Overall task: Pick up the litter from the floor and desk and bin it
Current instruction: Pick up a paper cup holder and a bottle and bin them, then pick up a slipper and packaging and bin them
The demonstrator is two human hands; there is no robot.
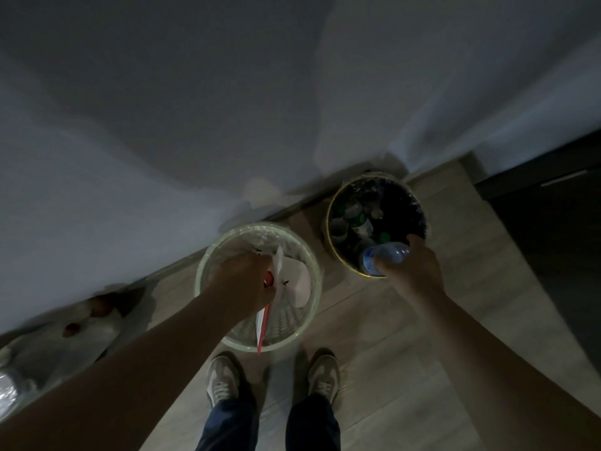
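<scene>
The room is dim, with a pale wooden floor and a white wall behind two bins. The plastic bottle is in the right hand, whose fingers curl around its body, and it hangs over the near rim of the dark bin, where other bottles lie. It looks empty, so I judge it light, thin-walled and a little slippery; the middle of the body is the good place to hold. The left hand pinches paper litter and a red-and-white strip above the pale bin; these are soft and very light. Outward, a white bag lies at the left by the wall, and a dark cabinet stands at the right.
</scene>
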